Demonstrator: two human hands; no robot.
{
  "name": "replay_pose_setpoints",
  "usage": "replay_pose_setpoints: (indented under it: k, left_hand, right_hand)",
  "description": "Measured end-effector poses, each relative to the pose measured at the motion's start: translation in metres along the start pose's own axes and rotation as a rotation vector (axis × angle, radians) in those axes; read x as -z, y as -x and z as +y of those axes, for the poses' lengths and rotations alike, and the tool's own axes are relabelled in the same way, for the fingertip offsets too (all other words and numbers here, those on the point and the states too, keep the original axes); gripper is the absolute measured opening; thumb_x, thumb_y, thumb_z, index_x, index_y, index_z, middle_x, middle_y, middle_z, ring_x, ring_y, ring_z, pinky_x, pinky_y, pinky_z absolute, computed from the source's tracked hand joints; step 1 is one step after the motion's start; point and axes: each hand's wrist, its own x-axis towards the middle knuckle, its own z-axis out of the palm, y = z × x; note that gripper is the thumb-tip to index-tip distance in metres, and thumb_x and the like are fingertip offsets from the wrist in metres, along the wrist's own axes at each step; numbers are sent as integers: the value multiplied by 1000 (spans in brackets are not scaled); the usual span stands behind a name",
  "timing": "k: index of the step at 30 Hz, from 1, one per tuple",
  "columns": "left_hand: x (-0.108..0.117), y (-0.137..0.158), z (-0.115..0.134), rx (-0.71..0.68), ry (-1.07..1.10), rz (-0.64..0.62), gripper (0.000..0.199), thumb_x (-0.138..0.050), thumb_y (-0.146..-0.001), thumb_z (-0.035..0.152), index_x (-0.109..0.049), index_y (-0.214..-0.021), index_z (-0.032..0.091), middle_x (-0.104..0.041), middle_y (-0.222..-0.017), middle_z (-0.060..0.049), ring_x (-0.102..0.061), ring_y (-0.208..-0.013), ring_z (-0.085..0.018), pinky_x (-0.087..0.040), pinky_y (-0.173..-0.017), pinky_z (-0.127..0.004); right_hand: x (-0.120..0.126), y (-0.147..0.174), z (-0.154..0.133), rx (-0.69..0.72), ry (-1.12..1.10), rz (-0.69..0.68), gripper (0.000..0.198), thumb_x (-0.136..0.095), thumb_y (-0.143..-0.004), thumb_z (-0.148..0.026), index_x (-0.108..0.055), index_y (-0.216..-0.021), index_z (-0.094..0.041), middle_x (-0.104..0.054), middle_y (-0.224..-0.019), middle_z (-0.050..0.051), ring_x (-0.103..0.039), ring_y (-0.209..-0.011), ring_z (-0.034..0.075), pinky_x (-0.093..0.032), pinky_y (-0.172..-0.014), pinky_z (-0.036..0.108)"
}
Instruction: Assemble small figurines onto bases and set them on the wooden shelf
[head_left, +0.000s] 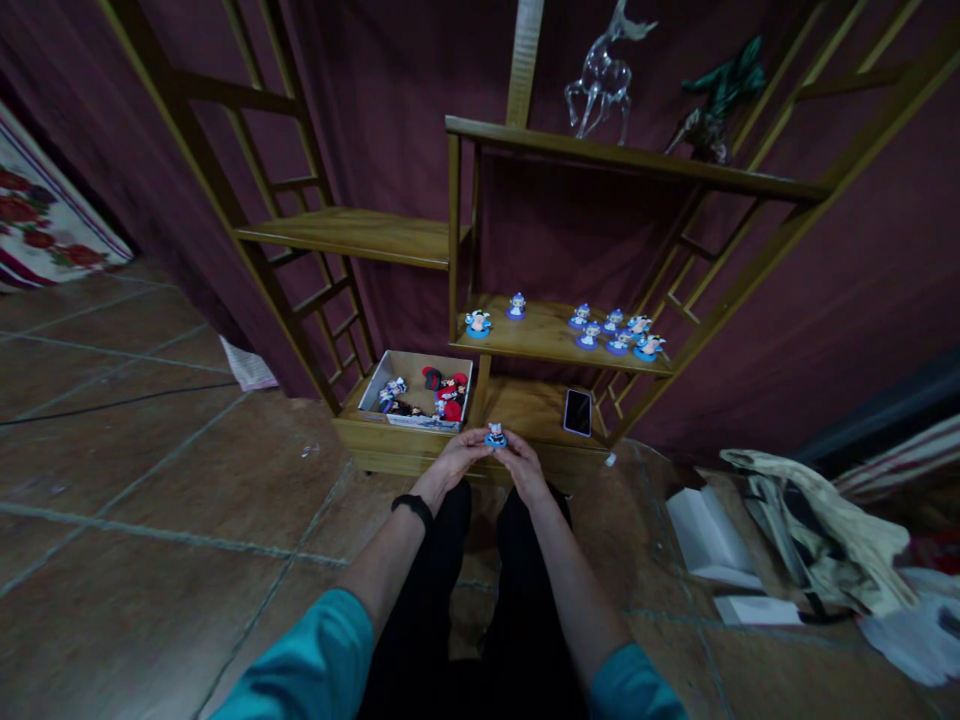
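Observation:
Between my two hands, in front of the lower shelf, is a small cartoon figurine (495, 435) on a blue base. My left hand (459, 455) pinches its left side, and my right hand (523, 465) grips it from the right. Left of my hands, an open cardboard box (379, 377) holds several figurines in red, black and white. On the wooden shelf (517, 335) above, similar figurines stand on round bases: one figurine (478, 322) at the left end, a purple one (517, 306) behind it, and a group (588, 335) at the right.
A phone (577, 412) lies on the lowest shelf, at the right. A glass deer (602, 75) and a green statuette (718, 100) stand on the top shelf. White boxes (712, 535) and a beige bag (832, 530) lie on the floor at the right.

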Motion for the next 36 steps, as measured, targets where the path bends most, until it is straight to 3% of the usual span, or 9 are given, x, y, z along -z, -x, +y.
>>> replay_pose_setpoints:
  k: [9,19,36]
  left_hand:
    - [-1,0,0,-54,-34,0,42,-77,-54,14,-63,-94,11,-67,-91,-9,-61,-84,-17,-40,-85,-32]
    - [3,-1,-1,59,52,28,42,-74,-60,12,-64,-101,13,-68,-92,-9,-62,-79,-13,-44,-76,-24]
    - [2,-1,1,130,100,45,35,-63,-69,5,-66,-102,16,-66,-98,-9,-62,-81,-14,-47,-72,-23]
  right_hand:
    - [1,-4,4,-40,-106,-15,48,-74,-56,-27,-62,-103,-21,-67,-103,4,-60,-100,23,-44,-92,39]
    - [1,0,-1,-58,-175,-16,46,-75,-56,-30,-63,-99,-19,-66,-106,6,-59,-102,24,-45,-90,40]
    - [-3,-4,5,62,110,137,45,-71,-55,-25,-62,-99,-21,-66,-97,4,-61,-84,18,-50,-75,32]
